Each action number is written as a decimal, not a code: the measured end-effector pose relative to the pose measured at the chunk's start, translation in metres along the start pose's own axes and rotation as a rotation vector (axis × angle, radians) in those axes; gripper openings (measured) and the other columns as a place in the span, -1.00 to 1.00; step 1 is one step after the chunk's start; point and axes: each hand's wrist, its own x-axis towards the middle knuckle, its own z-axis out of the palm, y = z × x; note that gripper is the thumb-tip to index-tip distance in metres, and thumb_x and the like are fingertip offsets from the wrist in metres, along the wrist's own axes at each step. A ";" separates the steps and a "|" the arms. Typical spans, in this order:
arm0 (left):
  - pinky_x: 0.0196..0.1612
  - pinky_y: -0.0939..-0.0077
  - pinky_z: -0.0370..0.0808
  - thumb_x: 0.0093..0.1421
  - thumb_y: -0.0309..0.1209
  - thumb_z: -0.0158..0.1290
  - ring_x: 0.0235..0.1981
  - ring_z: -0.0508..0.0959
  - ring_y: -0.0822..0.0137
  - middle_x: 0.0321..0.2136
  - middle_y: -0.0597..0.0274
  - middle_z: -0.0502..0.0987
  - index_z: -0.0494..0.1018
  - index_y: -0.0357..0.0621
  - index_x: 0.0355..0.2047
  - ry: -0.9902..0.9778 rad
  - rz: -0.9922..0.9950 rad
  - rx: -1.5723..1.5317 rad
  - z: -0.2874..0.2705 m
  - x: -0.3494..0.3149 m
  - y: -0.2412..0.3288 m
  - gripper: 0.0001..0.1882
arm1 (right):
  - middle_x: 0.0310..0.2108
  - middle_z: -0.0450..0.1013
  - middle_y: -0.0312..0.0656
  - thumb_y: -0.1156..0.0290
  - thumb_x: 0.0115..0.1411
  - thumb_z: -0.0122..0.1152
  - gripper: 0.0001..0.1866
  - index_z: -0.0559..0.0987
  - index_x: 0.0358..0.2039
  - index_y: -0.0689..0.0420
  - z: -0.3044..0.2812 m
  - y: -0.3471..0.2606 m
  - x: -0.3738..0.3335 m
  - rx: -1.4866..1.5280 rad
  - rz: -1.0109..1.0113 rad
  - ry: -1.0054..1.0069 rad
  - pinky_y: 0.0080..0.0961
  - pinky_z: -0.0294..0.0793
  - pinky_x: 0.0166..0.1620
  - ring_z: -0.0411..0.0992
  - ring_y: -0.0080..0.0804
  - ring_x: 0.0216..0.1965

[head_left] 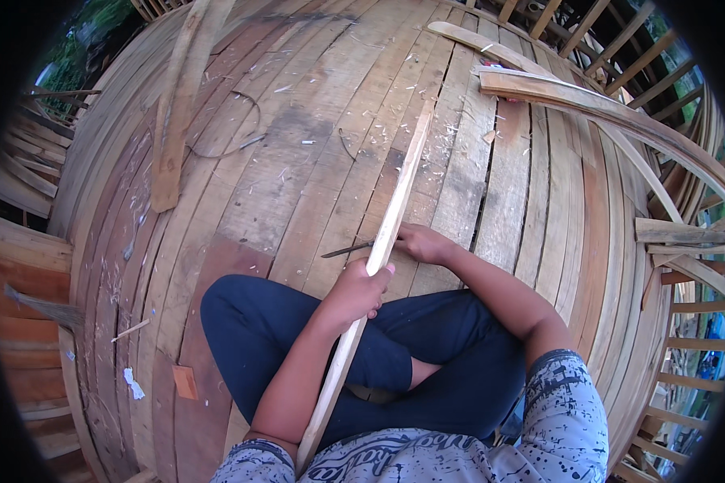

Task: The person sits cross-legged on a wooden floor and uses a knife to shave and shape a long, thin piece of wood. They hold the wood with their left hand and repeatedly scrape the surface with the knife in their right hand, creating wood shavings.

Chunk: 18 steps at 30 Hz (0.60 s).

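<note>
A long, pale wooden strip runs from beside my body, across my lap and out over the floor. My left hand is wrapped round it near its middle. Just beyond, my right hand is closed at the strip's right side. A dark, narrow knife blade sticks out to the left of the strip, in line with the right hand. The strip covers part of the blade, and the handle is hidden in my fingers. Whether the edge touches the wood, I cannot tell.
I sit cross-legged on a plank floor littered with shavings. A long board lies at the left. Thick curved timbers lie at the far right. A wooden railing borders the right side. A small brown wood piece lies left of me.
</note>
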 end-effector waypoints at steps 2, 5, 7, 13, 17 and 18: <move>-0.63 0.58 0.32 0.41 -0.22 0.05 -0.66 0.28 0.57 -0.53 0.36 0.32 0.34 -0.20 -0.26 0.000 -0.004 -0.005 0.000 -0.001 0.000 -0.72 | -0.15 0.42 0.05 0.56 0.19 0.04 -0.56 0.54 0.10 0.16 -0.007 0.016 0.003 -0.089 0.119 -0.010 -0.14 0.54 -0.04 0.48 0.02 -0.08; -0.64 0.58 0.31 0.42 -0.24 0.03 -0.66 0.28 0.58 -0.54 0.37 0.31 0.33 -0.18 -0.27 0.017 -0.014 0.002 0.001 -0.002 0.002 -0.74 | -0.26 0.42 0.01 0.65 0.10 0.07 -0.37 0.46 0.25 0.11 -0.032 0.045 0.006 -0.315 0.663 0.133 -0.15 0.53 -0.10 0.47 0.00 -0.20; -0.64 0.58 0.31 0.42 -0.26 0.02 -0.65 0.27 0.58 -0.55 0.39 0.30 0.32 -0.17 -0.27 0.008 -0.005 -0.023 -0.003 -0.001 -0.001 -0.76 | -0.28 0.43 -0.02 0.71 0.02 0.09 -0.26 0.47 0.28 0.01 -0.043 0.056 -0.010 -0.283 0.577 0.123 -0.17 0.54 -0.11 0.48 -0.03 -0.21; -0.66 0.56 0.32 0.42 -0.28 0.01 -0.67 0.29 0.58 -0.56 0.39 0.30 0.34 -0.19 -0.29 0.017 -0.004 -0.069 -0.009 0.003 -0.008 -0.76 | -0.29 0.47 -0.10 0.78 -0.05 0.09 -0.19 0.59 0.20 -0.23 -0.051 0.046 -0.045 0.055 0.269 -0.122 -0.23 0.55 -0.10 0.51 -0.09 -0.17; -0.67 0.56 0.32 0.41 -0.27 0.02 -0.68 0.29 0.58 -0.56 0.38 0.31 0.35 -0.21 -0.31 -0.001 0.013 -0.043 0.000 0.006 -0.009 -0.75 | -0.31 0.48 -0.09 0.79 0.04 0.08 -0.29 0.64 0.13 -0.20 -0.076 0.075 -0.052 -0.155 0.876 0.210 -0.25 0.55 -0.09 0.53 -0.06 -0.23; -0.67 0.56 0.32 0.41 -0.27 0.02 -0.68 0.29 0.58 -0.56 0.38 0.31 0.34 -0.20 -0.32 -0.006 0.009 -0.047 0.001 0.007 -0.008 -0.75 | -0.31 0.49 -0.09 0.79 0.07 0.07 -0.32 0.65 0.12 -0.19 -0.084 0.084 -0.054 -0.160 0.930 0.291 -0.25 0.55 -0.09 0.53 -0.06 -0.25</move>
